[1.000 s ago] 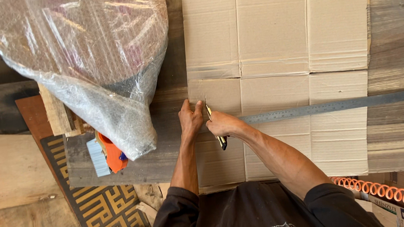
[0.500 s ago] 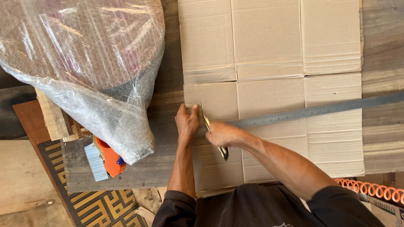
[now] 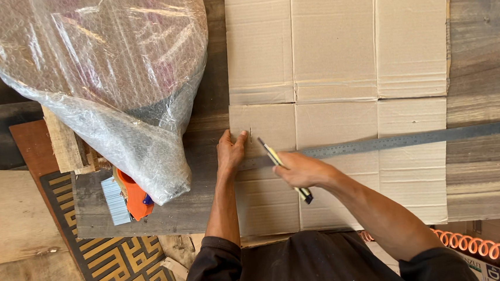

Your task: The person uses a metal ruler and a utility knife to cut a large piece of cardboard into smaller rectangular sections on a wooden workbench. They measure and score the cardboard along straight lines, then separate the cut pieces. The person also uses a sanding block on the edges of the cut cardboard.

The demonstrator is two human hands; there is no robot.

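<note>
So there's a big wooden worktop [image 3: 483,36] made of grey planks; on it, top left, sits a huge rounded thing wrapped in bubble wrap [image 3: 92,69], hanging over the edge; right beside that lies a flattened cardboard box [image 3: 337,40], flaps spread out, taking up the middle; a long metal ruler [image 3: 414,139] runs across the lower half of the cardboard, from the right edge of the view to the hands; bottom right a coiled orange air hose [image 3: 480,247] pokes in; tucked under the wrapped bundle there's an orange tape dispenser [image 3: 132,195]. The left hand [image 3: 230,150] is flat on the cardboard's left edge, fingers spread, pinning the ruler's end, so no grip closed on anything; the right hand [image 3: 300,169] has its grip closed around a yellow-and-black utility knife [image 3: 284,170], tip up against the ruler, handle sticking out toward the body.
</note>
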